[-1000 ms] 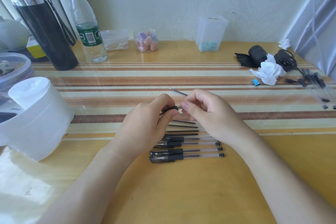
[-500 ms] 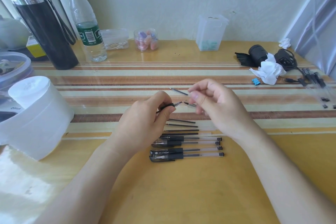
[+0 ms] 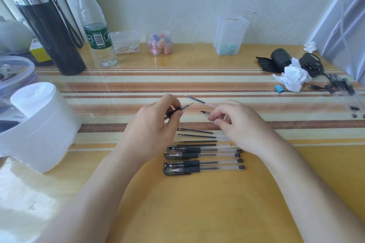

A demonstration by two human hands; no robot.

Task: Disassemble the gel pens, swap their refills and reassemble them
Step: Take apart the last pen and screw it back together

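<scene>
black flask (image 3: 49, 31), water bottle (image 3: 94, 25), crumpled tissue (image 3: 292, 78)

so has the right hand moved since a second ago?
Yes. The right hand pulled rightward, away from the left hand, and now sits nearer the crumpled tissue.

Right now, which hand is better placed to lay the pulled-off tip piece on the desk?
Right. The right hand pinches the small dark tip piece just above the desk, while the left hand grips the pen with its refill point exposed.
</scene>
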